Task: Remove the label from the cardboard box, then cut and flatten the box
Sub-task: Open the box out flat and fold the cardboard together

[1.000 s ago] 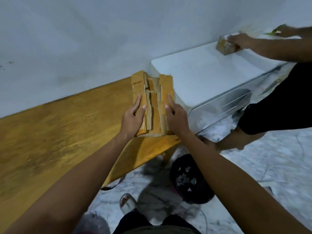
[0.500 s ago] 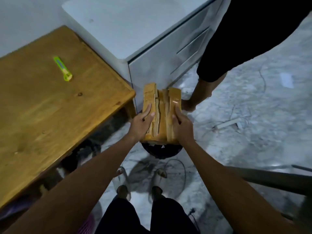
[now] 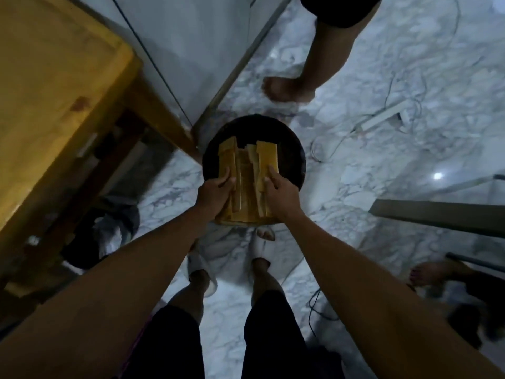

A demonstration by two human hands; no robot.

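The flattened cardboard box [image 3: 247, 170], brown with folded strips and cut flaps, hangs directly above a round black bin [image 3: 295, 157] on the floor. My left hand [image 3: 216, 191] grips its left edge, thumb on top. My right hand [image 3: 280, 191] grips its right edge the same way. Both arms stretch down and forward from the bottom of the head view. The near end of the cardboard is hidden under my hands.
A wooden table [image 3: 54, 86] fills the upper left, a white cabinet [image 3: 196, 50] stands beside it. Another person's bare leg and foot [image 3: 297, 83] stand just beyond the bin. A power strip with cables [image 3: 382, 120] lies on the marble floor at right. My sandalled feet [image 3: 259, 242] are below the bin.
Both hands carried the flattened cardboard off the table, down and over the black bin. My view has tilted from the table to the floor.
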